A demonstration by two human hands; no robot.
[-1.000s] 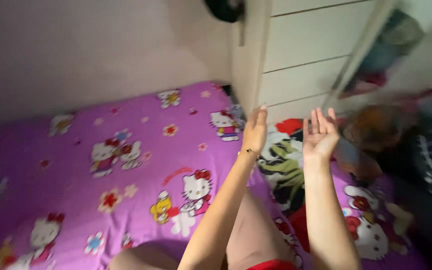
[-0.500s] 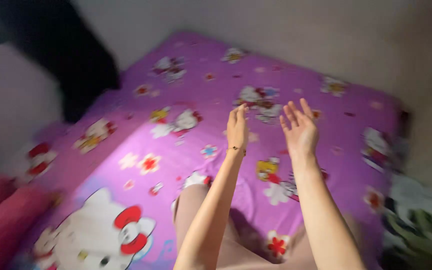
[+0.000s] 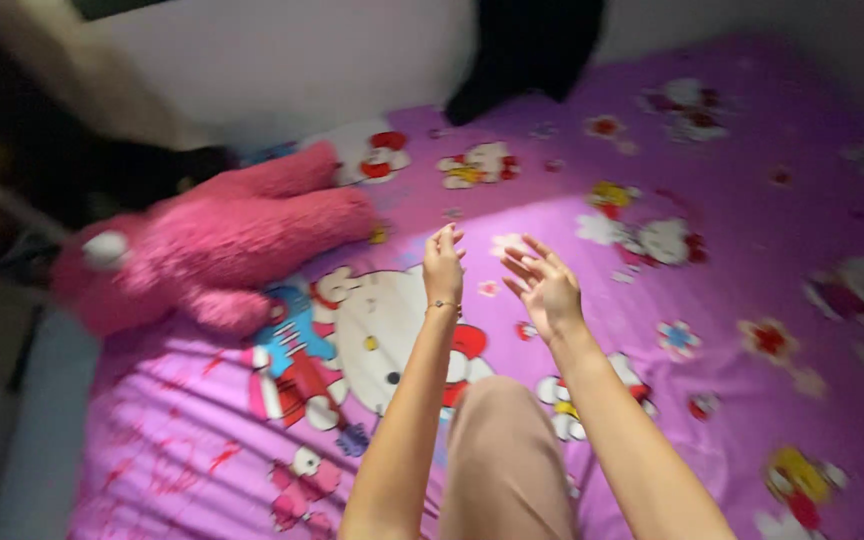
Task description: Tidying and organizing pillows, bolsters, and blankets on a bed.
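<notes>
Left hand: the left hand (image 3: 443, 265) is raised over the bed with the fingers loosely curled and apart, holding nothing; a thin bracelet (image 3: 442, 304) circles the wrist.
Right hand: the right hand (image 3: 544, 287) is up just beside the left, palm turned inward, fingers spread and empty; the two hands are near each other but do not touch.
Arms: both bare forearms rise from the bottom edge of the view, either side of the person's bent knee (image 3: 500, 430), which sits below the hands.
Landmark: the purple bedsheet (image 3: 712, 300), printed with cartoon cats and flowers, lies under everything; both hands hover above its middle, over a large cat print.
Plush toy: a pink plush toy (image 3: 217, 250) lies on the sheet to the left of the left hand, near it but apart, its white nose towards the left edge of the bed.
Dark cloth: a black garment (image 3: 527, 45) hangs at the far edge of the sheet, beyond the hands and well apart from them.
Wall: a pale wall (image 3: 282, 70) borders the sheet's far side, behind the plush toy.
Sharpness: the view is blurred, most at the upper left.
</notes>
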